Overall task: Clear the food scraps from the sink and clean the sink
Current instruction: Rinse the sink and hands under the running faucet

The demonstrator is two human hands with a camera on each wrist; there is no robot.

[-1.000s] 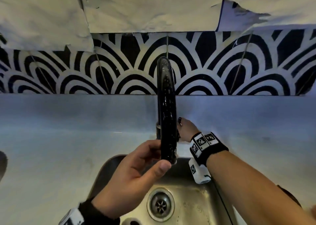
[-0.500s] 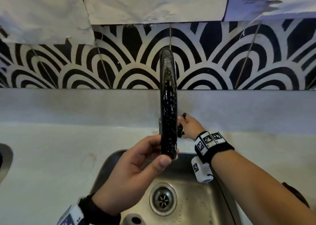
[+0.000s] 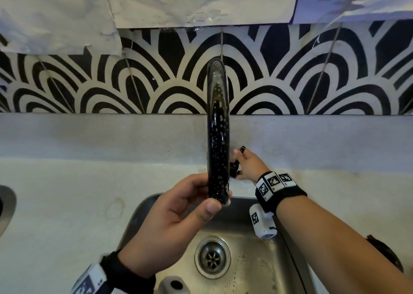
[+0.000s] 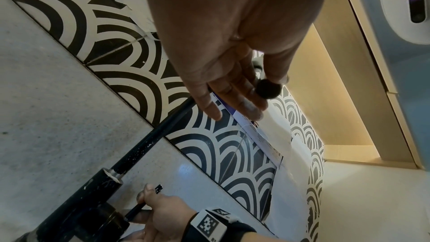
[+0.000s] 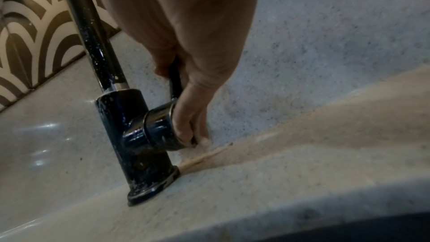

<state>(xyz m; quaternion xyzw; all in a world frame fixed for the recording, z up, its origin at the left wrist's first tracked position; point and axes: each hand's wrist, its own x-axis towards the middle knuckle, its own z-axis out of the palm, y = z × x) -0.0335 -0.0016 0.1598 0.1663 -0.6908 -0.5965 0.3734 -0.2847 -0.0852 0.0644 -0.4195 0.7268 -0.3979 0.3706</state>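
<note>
A black speckled tap spout (image 3: 218,126) arches over the steel sink (image 3: 257,271). My left hand (image 3: 206,195) holds the spout's end, thumb in front and fingers behind; in the left wrist view the thumb of that left hand (image 4: 260,98) touches the round nozzle (image 4: 267,87). My right hand (image 3: 238,166) grips the thin black tap lever (image 5: 174,78) on the right of the tap body (image 5: 125,117). No water shows at the nozzle. The drain (image 3: 212,258) lies bare, and I see no scraps in the visible part of the basin.
A pale stone counter (image 3: 67,204) surrounds the sink, with a low stone upstand and black-and-white patterned tiles (image 3: 290,81) behind. Another basin's rim (image 3: 6,208) shows at the far left. A dark object (image 3: 384,253) lies behind my right forearm.
My head has tipped down a little, so the wall sits higher in view. Both hands keep their hold; the right index finger has lifted slightly off the lever.
</note>
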